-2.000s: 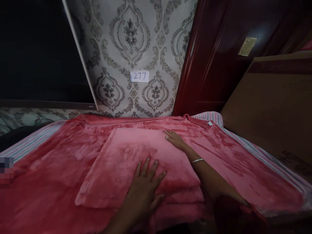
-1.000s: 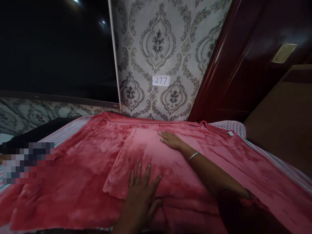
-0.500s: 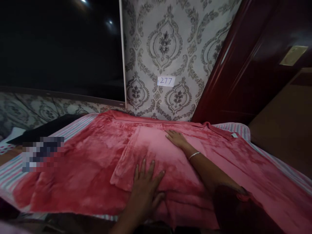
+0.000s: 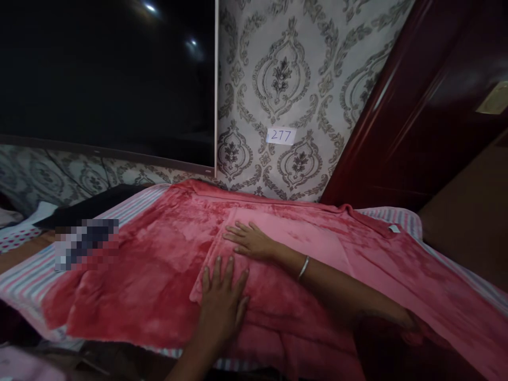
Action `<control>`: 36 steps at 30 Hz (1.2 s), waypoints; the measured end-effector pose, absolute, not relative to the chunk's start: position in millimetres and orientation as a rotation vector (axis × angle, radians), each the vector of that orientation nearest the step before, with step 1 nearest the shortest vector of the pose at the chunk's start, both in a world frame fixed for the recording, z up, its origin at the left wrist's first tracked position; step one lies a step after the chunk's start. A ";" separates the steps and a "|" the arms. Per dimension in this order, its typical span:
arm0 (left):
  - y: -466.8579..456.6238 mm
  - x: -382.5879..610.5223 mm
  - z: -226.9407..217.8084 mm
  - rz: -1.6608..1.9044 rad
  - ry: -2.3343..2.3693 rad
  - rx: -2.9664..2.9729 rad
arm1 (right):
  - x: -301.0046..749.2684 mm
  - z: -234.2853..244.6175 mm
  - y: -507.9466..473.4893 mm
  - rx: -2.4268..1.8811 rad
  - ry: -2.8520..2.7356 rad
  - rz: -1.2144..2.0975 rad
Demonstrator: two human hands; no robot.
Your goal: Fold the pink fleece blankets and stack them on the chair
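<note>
A folded pink fleece cloth lies on top of a spread red-pink fleece blanket that covers a bed. My left hand lies flat on the folded cloth's near left corner, fingers spread. Across the cloth reaches my right hand, a silver bangle on its wrist, resting flat near the cloth's left edge with fingers stretched out. Neither hand holds anything.
A striped sheet shows under the blanket. Patterned wallpaper with a white label "277" stands behind the bed. A dark screen fills the upper left, a dark red door the right. A dark item lies at the bed's left.
My right hand slid leftward across the folded cloth to its left edge. My left hand shifted a little to the left. The view has turned left.
</note>
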State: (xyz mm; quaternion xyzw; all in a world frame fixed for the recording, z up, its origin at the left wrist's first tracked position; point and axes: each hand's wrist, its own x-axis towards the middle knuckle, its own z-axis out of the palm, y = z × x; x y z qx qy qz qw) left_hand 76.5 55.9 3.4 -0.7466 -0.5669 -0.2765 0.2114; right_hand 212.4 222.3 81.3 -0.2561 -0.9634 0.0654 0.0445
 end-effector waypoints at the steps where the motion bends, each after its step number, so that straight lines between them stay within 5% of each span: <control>1: 55.4 76.1 -1.2 -0.761 -1.582 -2.080 | 210.0 79.0 233.6 -0.827 -2.955 0.206; 12: 55.4 76.2 -10.3 -0.746 -1.602 -2.082 | 207.5 63.8 331.7 -1.508 -2.714 0.491; 23: 54.9 76.2 -7.6 -0.799 -1.624 -2.083 | 207.6 82.7 316.2 -1.524 -2.645 0.366; 30: 47.9 76.5 4.5 -0.877 -1.640 -2.151 | 221.0 95.4 225.5 -1.005 -2.797 0.206; 36: 34.9 66.1 9.5 -1.331 -1.407 -2.087 | 239.6 75.1 143.8 -0.591 -2.945 0.198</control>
